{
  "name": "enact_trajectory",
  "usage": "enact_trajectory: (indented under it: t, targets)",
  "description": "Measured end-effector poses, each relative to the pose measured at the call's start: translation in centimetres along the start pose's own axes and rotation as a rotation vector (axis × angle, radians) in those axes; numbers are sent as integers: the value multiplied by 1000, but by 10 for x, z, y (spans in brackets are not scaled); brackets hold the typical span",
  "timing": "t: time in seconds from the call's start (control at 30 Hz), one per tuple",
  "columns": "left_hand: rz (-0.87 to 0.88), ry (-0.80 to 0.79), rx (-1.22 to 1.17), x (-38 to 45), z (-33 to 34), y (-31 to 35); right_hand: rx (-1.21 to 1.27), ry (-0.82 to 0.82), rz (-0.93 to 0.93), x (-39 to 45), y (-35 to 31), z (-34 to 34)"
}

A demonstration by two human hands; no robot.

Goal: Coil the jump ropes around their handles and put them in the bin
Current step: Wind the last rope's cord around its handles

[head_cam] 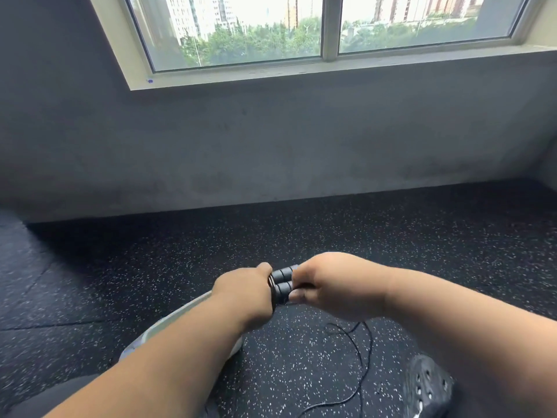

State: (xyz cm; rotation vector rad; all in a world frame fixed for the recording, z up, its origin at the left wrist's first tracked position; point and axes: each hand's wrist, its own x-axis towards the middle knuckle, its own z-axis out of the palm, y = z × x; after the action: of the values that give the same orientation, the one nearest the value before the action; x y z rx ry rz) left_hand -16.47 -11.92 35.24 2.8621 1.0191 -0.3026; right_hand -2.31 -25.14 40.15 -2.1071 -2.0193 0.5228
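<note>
Your left forearm hides most of the white bin [168, 319] at lower centre, so its contents cannot be told. The black cord [360, 384] and the black perforated shoe [428, 387] run off the bottom edge.

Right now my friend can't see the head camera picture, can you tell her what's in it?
Two hands, left hand and right hand, grip a pair of gray jump rope handles held side by side above a speckled black floor. Thin black rope trails on the floor; a white bin sits under the left arm.
</note>
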Motion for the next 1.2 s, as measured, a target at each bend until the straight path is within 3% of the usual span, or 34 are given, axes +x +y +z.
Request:
enact_trajectory:
  t: [0.17,0.27,0.43,0.57,0.67,0.73,0.87,0.93,1.03,1.2]
  targets:
    - [274,-92,-10,-18,-3,30,209,-18,63,1,27,-8]
    - [353,-102,-178,-20,-10,30,358,27,110,5,47,-6]
    - [332,-92,-567,-20,-18,18,845,18,137,11,67,7]
    - [288,8,-794,-18,-29,10,908,20,124,7,67,19]
    - [150,101,-803,-12,-26,1,983,11,218,13,51,34]
    - [106,114,-858,-10,-20,0,904,14,272,18,39,45]
    - [51,116,-1002,-3,-9,0,497,27,251,20,24,50]
    - [-12,158,-870,1,-8,-6,330,3,230,17,17,49]
    - [-78,128,-475,3,-10,-16,117,-3,191,9,8,40]
    - [-4,28,-135,0,-4,-11,-172,15,68,-2,4,16]
